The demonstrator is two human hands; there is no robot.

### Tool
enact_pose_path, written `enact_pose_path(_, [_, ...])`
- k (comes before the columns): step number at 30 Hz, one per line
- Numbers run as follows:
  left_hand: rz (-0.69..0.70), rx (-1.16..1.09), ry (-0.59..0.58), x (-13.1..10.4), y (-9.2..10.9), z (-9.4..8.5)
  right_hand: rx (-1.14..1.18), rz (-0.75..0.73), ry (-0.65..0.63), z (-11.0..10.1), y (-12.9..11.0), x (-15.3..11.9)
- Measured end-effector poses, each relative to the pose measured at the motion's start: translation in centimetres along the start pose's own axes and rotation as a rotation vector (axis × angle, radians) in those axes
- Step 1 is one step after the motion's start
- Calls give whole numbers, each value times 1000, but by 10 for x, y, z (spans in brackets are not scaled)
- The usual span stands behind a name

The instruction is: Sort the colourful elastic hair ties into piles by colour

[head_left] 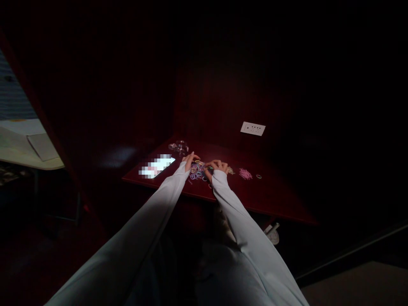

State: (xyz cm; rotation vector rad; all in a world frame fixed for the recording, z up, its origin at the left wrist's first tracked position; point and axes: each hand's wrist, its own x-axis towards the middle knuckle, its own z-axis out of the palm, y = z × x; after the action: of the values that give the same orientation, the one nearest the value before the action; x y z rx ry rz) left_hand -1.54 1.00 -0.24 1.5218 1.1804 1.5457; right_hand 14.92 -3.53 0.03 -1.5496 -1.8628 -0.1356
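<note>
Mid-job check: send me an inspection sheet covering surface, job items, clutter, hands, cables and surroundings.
Surface: dark red tabletop, dimly lit.
Job's things: mixed pile of small coloured rings; pink pile and pale pile to its right; single greenish ring farther right.
Clutter: lit phone-like screen, blurred out, at left; clear items behind, details unclear.
Hands: left hand at the mixed pile's left side; right hand at its right, fingers bent; grip on either unclear.
Cables: nothing seen.
Surroundings: wall socket plate; white box on a side table at far left.
</note>
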Motion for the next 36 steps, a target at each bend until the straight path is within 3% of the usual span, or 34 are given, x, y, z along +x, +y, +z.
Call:
enact_pose_path(3, [6, 10, 6, 0, 1, -1, -66, -197, -98, -2, -11, -3])
enact_pose_path(5, [9, 17, 7, 0, 1, -1, -93, -238, -120, -1, -15, -3])
enact_pose_path(16, [1, 67, 12, 1, 2, 1, -76, -121, -115, 17, -16, 6])
enact_pose_path(22, [-87, 50, 29, 2, 3, 1, -10, -34, -141, 17, -21, 7])
enact_pose_path(36, [-3, 201, 1, -2, 7, -4, 147, 51, 20, 16, -18, 8])
